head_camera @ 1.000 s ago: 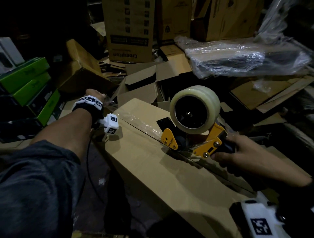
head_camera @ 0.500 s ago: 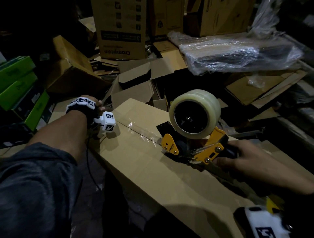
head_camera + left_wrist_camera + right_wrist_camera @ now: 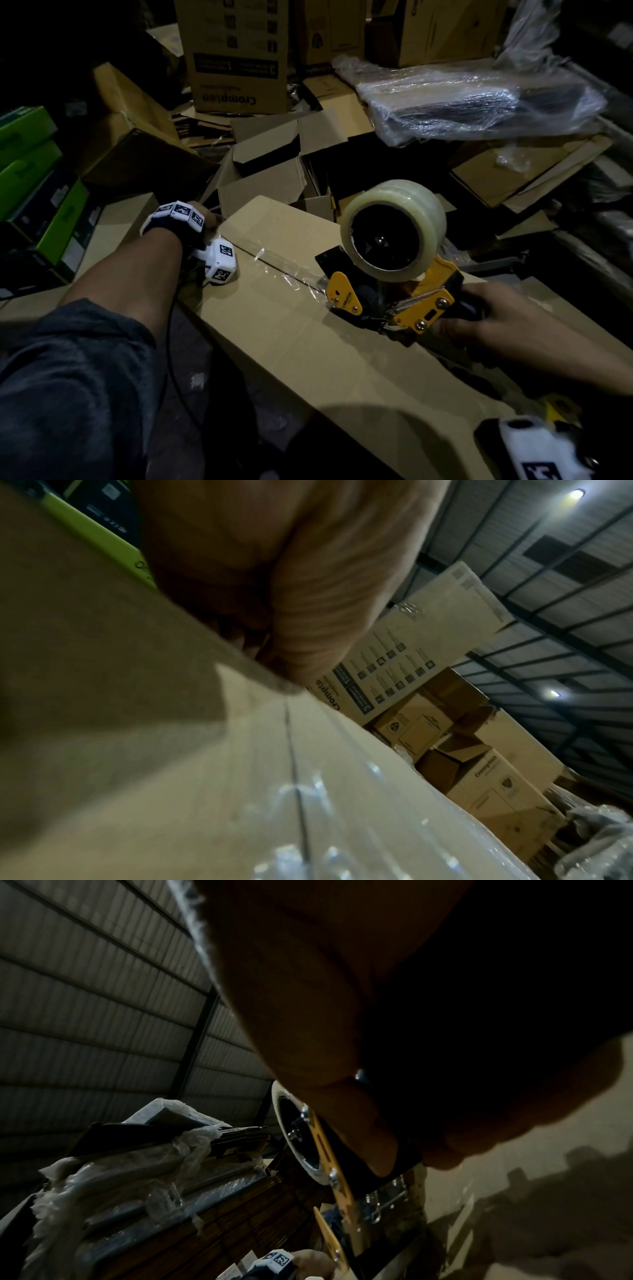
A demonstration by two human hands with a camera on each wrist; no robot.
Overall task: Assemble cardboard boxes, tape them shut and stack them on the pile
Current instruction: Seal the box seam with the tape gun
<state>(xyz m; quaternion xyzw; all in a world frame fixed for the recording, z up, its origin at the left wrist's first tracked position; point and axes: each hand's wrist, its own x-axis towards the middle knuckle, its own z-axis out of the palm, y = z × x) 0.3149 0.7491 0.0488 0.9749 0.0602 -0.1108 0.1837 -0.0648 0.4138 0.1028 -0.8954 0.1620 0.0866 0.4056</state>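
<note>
A long brown cardboard box (image 3: 308,342) lies in front of me with its top flaps closed along a centre seam (image 3: 294,764). Clear tape (image 3: 274,263) covers the far part of that seam. My right hand (image 3: 496,322) grips the black handle of a yellow tape dispenser (image 3: 394,291) with a big clear roll (image 3: 394,226), and the dispenser sits on the seam around the box's middle. My left hand (image 3: 205,219) is at the box's far left end, with its fingers over the edge (image 3: 274,631). How the left fingers lie is mostly hidden.
Open and flattened cartons (image 3: 267,171) are piled behind the box. A printed tall carton (image 3: 236,58) stands at the back. A plastic-wrapped bundle (image 3: 479,99) lies at the upper right. Green boxes (image 3: 30,178) are stacked on the left.
The dispenser has slid along the seam toward me, leaving a longer strip of tape behind it. My left hand has stayed at the far end of the box.
</note>
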